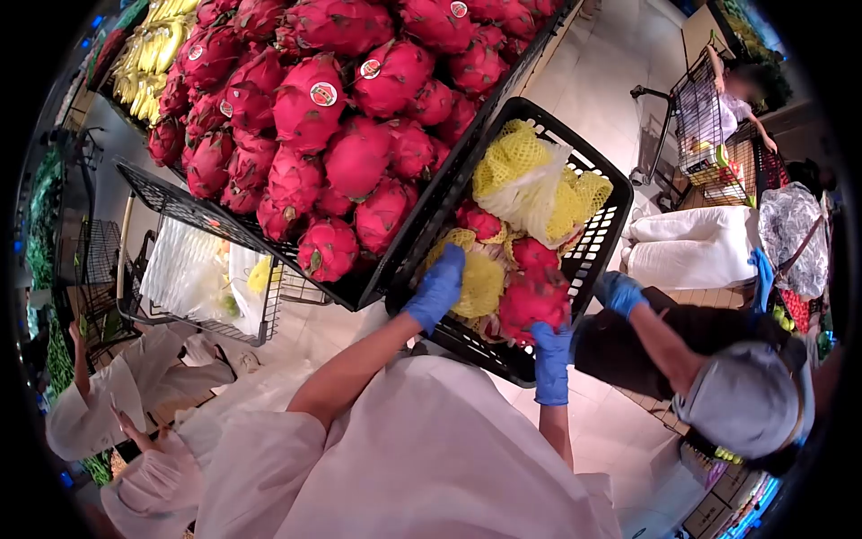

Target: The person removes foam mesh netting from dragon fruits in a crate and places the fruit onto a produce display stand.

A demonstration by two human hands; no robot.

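A black crate (620, 180) holds pink dragon fruit and yellow foam nets. My left hand (438, 287), in a blue glove, grips a yellow foam net (479, 282) at the crate's left side. What lies inside that net is mostly hidden. My right hand (551, 359), also blue-gloved, holds the near end of a bare dragon fruit (532, 304) by the crate's front edge; some of its fingertips are hidden. More foam nets (516, 175) with clear plastic lie in the crate's far part.
A large display bin (431, 202) heaped with dragon fruit (357, 157) stands ahead, bananas (157, 58) beyond it. A co-worker's gloved hand (620, 293) is close to the crate's right side. Shopping carts (260, 314) and other people stand on both sides.
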